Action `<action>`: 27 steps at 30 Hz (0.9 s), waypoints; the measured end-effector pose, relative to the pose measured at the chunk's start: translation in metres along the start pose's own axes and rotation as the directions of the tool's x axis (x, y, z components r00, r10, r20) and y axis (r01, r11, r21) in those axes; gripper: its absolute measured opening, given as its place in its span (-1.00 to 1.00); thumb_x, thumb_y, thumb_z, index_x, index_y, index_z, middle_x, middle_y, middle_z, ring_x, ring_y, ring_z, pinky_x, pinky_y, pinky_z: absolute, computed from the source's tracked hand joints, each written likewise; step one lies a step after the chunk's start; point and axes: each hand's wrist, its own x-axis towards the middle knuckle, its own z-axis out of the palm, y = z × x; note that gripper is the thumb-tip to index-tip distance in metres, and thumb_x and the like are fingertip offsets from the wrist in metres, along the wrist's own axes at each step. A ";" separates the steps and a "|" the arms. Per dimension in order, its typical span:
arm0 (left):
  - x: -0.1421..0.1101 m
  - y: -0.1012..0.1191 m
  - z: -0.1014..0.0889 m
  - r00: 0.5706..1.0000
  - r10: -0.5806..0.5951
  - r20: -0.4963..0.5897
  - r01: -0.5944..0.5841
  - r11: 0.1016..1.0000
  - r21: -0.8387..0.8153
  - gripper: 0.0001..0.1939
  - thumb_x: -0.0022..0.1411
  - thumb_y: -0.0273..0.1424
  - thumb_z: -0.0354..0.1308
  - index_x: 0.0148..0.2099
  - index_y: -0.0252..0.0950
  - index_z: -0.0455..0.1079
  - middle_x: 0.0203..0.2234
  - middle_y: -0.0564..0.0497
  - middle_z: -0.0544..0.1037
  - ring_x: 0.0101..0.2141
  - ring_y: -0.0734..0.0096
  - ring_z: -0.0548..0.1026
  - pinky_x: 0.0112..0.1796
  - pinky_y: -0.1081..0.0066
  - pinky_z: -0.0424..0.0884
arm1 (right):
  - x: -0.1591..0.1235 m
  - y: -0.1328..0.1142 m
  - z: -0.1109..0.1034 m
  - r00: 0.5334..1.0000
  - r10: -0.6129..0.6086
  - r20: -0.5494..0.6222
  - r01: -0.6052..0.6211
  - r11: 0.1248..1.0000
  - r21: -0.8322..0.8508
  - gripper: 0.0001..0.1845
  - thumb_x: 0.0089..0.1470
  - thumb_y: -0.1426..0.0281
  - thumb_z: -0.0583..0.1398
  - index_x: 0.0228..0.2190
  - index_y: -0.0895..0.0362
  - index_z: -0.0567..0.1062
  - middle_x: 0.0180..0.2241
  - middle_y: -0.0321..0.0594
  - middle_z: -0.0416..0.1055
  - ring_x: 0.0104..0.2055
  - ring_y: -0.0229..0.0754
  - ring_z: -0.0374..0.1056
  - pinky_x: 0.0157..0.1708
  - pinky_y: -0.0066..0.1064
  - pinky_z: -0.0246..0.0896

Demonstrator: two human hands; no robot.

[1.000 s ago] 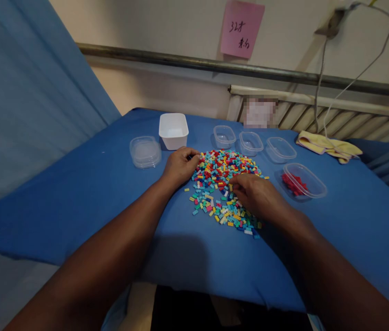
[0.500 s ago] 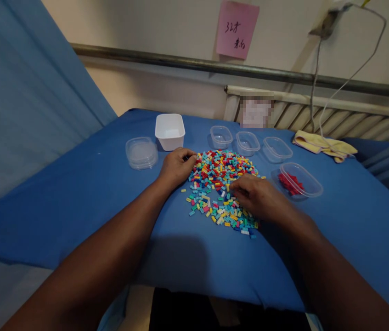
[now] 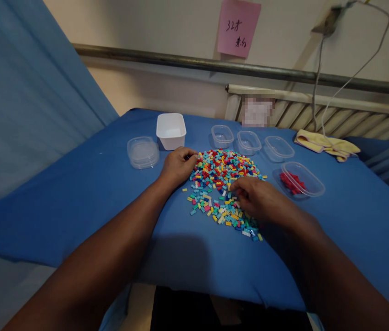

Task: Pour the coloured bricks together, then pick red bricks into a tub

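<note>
A loose pile of small toy building bricks in many colours lies on the blue cloth in front of me. My left hand rests at the pile's left edge, thumb and forefinger tips close together; whether a brick sits between them is hidden. Over the right part of the pile, my right hand is curled, its fingertips down among the bricks; what they hold, if anything, cannot be made out. Just right of that hand stands a clear plastic tub with red bricks in it.
Behind the pile stand three clear tubs: a left one, a middle one and a right one. A white container and stacked clear lids are at back left. A yellow cloth lies at back right, by the radiator.
A yellow brick now shows at the pile's near right edge, below my right hand. The right fingers have shifted slightly; my left hand stays in place. The view has moved a little.
</note>
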 end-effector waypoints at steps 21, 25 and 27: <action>0.000 0.000 0.001 1.000 0.014 -0.015 -0.014 1.000 -0.015 -0.82 0.32 -0.33 0.24 -0.18 -0.23 0.67 -0.21 -0.04 0.70 -0.17 0.23 0.63 -0.08 0.27 0.49 | -0.006 0.034 -0.007 0.924 0.085 -0.374 -0.131 0.986 -0.100 -0.70 0.37 0.34 0.16 -0.04 0.10 0.67 -0.04 -0.07 0.69 0.01 0.02 0.56 0.08 -0.19 0.37; 0.000 0.002 0.001 1.000 0.002 -0.007 -0.002 1.000 0.003 -0.83 0.32 -0.33 0.25 -0.18 -0.22 0.68 -0.20 -0.04 0.71 -0.16 0.22 0.63 -0.08 0.26 0.49 | 0.014 0.018 0.006 0.961 0.170 -0.217 -0.220 0.947 -0.233 -0.68 0.41 0.35 0.13 -0.05 0.07 0.68 -0.04 -0.09 0.69 0.04 0.05 0.54 -0.01 -0.22 0.33; -0.001 0.002 0.001 1.000 0.001 -0.004 -0.001 1.000 -0.001 -0.83 0.32 -0.32 0.25 -0.17 -0.22 0.67 -0.20 -0.04 0.71 -0.16 0.21 0.63 -0.08 0.26 0.49 | 0.020 0.016 0.006 0.956 0.227 -0.186 -0.276 0.913 -0.301 -0.69 0.42 0.32 0.13 -0.05 0.05 0.68 -0.05 -0.11 0.69 0.03 0.06 0.54 -0.09 -0.23 0.30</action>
